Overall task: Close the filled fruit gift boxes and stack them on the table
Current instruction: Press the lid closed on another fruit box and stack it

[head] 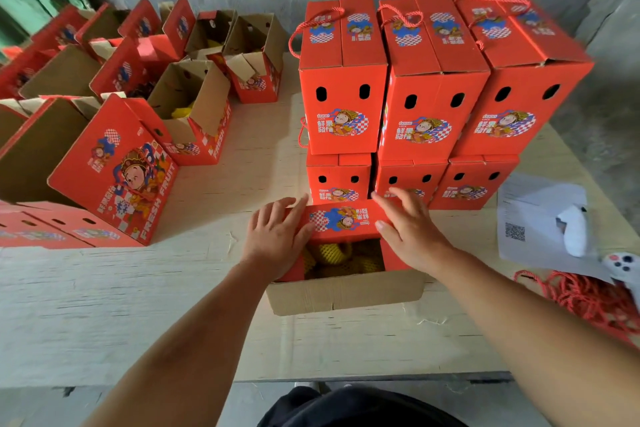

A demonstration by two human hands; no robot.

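Open box near bench front edge, yellow fruit inside. Left hand and right hand, fingers straight, press red far flap down (near flap open). Closed boxes stacked behind.

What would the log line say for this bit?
step: closing box | left hand: on far flap | right hand: on far flap | near flap: open | stack: behind
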